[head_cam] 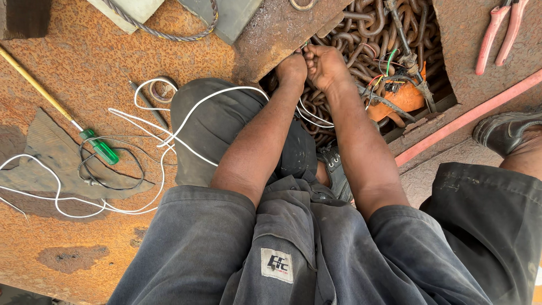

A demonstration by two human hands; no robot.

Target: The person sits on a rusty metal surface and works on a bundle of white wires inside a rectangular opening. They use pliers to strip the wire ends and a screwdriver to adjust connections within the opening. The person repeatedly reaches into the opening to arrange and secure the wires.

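Note:
My left hand (291, 69) and my right hand (325, 65) are side by side, both closed, at the edge of an opening in a rusty steel deck (84, 62). Their fingers pinch something small between them, apparently the end of a thin white wire (197, 104) that runs back over my knee. What exactly the fingertips hold is hidden. Below the hands, the opening is filled with heavy rusted chain (361, 28). To the right of my hands sits an orange device (398, 99) with red, green and black wires.
A green-handled screwdriver (99, 146) lies on the deck at left beside looped white and black wires (107, 169). Red-handled pliers (499, 31) lie at top right. A roll of tape (164, 90) and a rope (164, 31) sit further up. My shoe (502, 130) rests at right.

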